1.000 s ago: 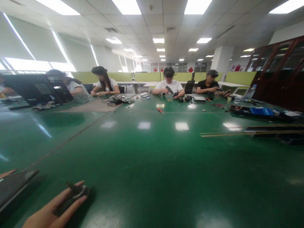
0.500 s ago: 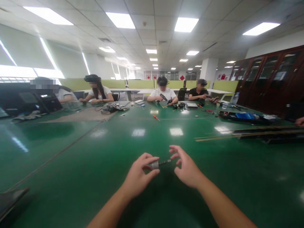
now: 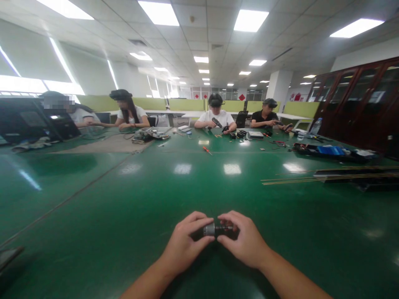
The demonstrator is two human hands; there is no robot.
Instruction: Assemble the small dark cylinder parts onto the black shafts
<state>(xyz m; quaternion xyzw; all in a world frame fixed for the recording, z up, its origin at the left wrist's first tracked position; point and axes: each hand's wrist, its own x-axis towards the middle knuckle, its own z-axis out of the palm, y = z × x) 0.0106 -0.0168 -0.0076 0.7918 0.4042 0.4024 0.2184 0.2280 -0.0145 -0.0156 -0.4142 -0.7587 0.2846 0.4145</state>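
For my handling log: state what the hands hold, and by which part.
One small metal part. The left hand pinches its silver cylindrical body; the right hand closes its fingertips on the dark protruding shaft.

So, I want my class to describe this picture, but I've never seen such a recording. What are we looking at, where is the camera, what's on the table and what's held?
There is no machine here: the two bare arms reaching in from the bottom edge belong to a person who wears the camera on the head, so you look forward and down as that person does. The left hand and the right hand meet over a shiny green table and together hold a small metal part, silver with a dark stem. Farther off lie a red screwdriver and thin brass rods. At the far side other people work.
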